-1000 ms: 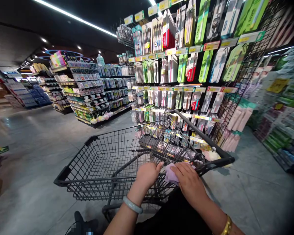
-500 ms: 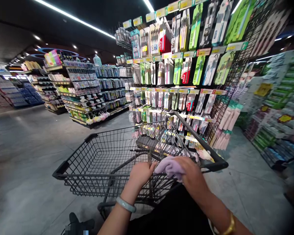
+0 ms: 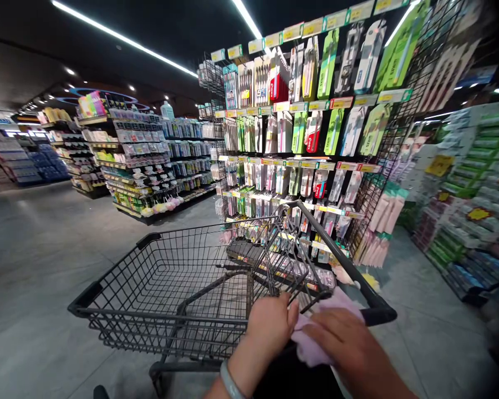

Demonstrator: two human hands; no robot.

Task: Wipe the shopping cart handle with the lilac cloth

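A black wire shopping cart (image 3: 158, 316) stands sideways before me, its handle end at the right. My left hand (image 3: 271, 322), with a pale bangle at the wrist, is closed over the cart's near top rim; its fingertips are partly hidden behind the rim. Close beside it, my right hand (image 3: 347, 341) is closed on a light purple cloth (image 3: 314, 349). Part of the cloth spreads above the fingers, by the cart's handle corner (image 3: 378, 316). Folded wire parts stand inside the cart at its right end.
Past the cart rises a rack of packaged toothbrushes (image 3: 299, 127). More stocked shelves (image 3: 137, 155) stand at the left, and stacked green and white packs (image 3: 474, 183) at the right. Grey floor (image 3: 29, 266) runs along the left side. A dark shoe tip (image 3: 101, 392) shows at the bottom edge.
Both hands have moved right and slightly down along the cart's near rim. The purple cloth, bunched before, is more spread out and nearer the handle. The view has shifted a little.
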